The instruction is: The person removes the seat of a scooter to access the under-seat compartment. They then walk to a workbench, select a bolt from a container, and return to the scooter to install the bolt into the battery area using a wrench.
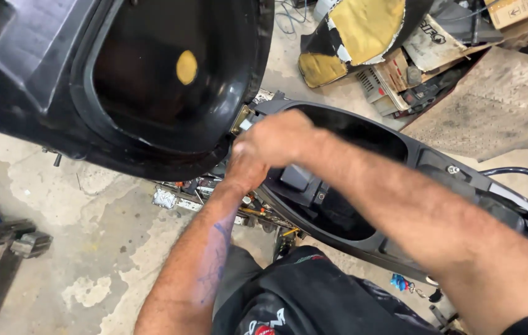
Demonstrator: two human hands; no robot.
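Meeting at the brass seat hinge [241, 118], right hand [276, 138] above left hand [243, 169], grips hidden, cannot tell.

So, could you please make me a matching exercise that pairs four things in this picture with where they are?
Things:
1. Raised seat
2. Storage tub
3. Blue keyring
4. Torn seat cover

Places:
A. On the floor, lower right
B. Top, among the clutter
C. Upper left, underside showing
D. Under the right hand

Pairs: 1-C, 2-D, 3-A, 4-B
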